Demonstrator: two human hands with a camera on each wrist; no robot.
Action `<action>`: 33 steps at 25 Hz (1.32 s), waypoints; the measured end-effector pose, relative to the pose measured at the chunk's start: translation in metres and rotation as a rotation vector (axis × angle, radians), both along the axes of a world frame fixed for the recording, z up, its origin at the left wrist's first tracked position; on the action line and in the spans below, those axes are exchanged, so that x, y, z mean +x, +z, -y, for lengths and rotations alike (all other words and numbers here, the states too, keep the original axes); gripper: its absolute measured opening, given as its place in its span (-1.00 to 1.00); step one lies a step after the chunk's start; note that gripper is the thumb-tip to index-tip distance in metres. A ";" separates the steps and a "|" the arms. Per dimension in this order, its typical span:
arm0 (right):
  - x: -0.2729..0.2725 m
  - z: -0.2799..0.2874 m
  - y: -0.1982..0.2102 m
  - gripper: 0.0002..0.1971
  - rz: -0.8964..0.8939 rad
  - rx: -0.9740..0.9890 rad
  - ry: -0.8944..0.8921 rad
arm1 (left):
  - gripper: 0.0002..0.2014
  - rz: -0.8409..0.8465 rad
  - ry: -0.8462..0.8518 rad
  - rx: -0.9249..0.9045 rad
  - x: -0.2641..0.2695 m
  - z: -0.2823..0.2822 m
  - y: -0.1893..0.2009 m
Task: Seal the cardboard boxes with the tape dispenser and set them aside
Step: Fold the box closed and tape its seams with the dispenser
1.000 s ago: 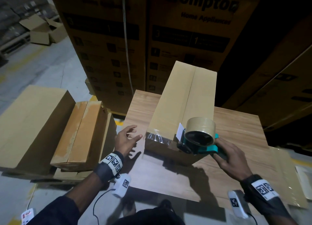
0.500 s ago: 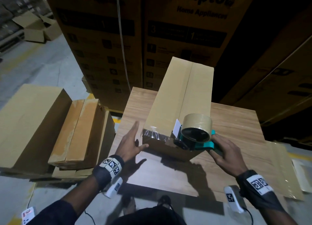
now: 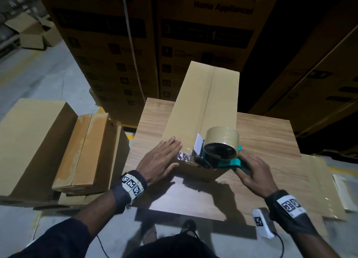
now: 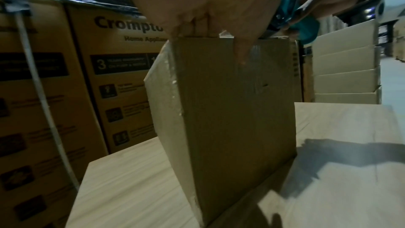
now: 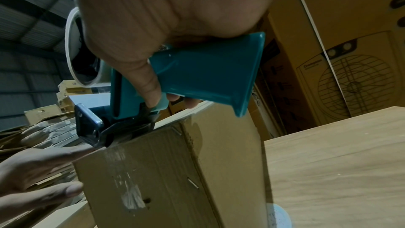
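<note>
Your long cardboard box (image 3: 205, 110) lies lengthwise on the wooden surface (image 3: 267, 141), near end facing you. Your left hand (image 3: 160, 161) is flat on the near-left corner of the lid, fingers (image 3: 170, 144) straight and together, thumb hanging down the end face. Your right hand (image 3: 251, 172) has its fingers clamped round the teal handle of the tape dispenser (image 3: 219, 151), whose front end sits right on the near top edge, just beside your left fingertips. Shiny tape (image 5: 129, 195) already runs down the end face. Other plain boxes (image 3: 81, 153) sit off to your left, below the surface.
</note>
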State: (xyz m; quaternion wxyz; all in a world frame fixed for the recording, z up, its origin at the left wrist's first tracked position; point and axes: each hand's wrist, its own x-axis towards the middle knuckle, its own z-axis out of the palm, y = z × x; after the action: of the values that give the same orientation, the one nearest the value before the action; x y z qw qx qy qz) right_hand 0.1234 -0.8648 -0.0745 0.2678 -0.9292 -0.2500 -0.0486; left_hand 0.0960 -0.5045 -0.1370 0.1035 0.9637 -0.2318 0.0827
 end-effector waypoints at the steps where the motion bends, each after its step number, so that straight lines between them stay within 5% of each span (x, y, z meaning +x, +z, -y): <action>1: -0.001 0.000 -0.001 -0.38 -0.007 0.006 0.000 | -0.40 -0.005 -0.024 -0.012 0.003 0.011 0.002; 8: -0.001 0.003 0.000 -0.56 -0.041 -0.008 0.013 | -0.25 0.022 -0.063 0.029 0.015 0.053 0.007; 20: -0.018 -0.079 0.011 -0.52 -0.046 -0.115 0.054 | -0.48 0.037 -0.107 -0.081 0.027 -0.031 0.026; 30: -0.053 0.018 0.053 -0.37 -0.071 -0.216 -0.067 | -0.18 0.018 -0.143 -0.135 0.037 -0.037 0.004; 33: -0.063 0.044 0.068 -0.53 -0.020 -0.203 -0.100 | -0.16 0.045 -0.162 -0.143 0.037 -0.038 0.005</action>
State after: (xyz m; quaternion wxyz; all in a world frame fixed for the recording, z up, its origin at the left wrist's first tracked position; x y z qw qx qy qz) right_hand 0.0601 -0.9085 -0.0066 0.1721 -0.9633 -0.2042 -0.0269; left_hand 0.1327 -0.4668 -0.1321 0.1731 0.9298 -0.3049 0.1120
